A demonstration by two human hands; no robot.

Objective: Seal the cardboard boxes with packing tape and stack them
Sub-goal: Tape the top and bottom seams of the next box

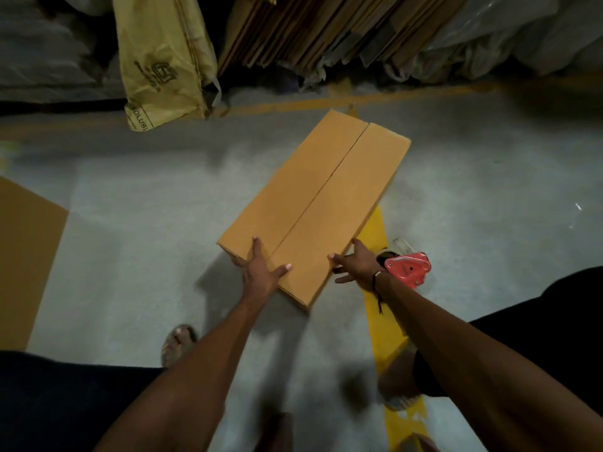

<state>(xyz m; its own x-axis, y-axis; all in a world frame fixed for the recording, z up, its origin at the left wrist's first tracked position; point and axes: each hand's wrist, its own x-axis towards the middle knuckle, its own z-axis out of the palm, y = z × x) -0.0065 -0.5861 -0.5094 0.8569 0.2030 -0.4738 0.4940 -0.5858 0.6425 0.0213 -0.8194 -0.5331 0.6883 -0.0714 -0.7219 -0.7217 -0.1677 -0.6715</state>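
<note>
**Cardboard box untaped, flaps could spring**

Cardboard box (313,207) lay on the floor (146,223), seam untaped, beneath both spread hands: left hand (261,272) pressing flat, right hand (355,265) splayed at its corner. Tape dispenser (406,267) sat just behind the right; releasing pressure risked flaps lifting.

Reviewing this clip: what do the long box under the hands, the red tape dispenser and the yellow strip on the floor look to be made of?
Long box: cardboard, matte tan, with a bare seam where its two flaps meet. Red tape dispenser: probably painted metal or hard plastic, given its slight sheen and small rivet-like dots; a pale tape roll shows behind it. Yellow strip: looks like paint or floor tape, flat on the grey, concrete-like floor.
</note>
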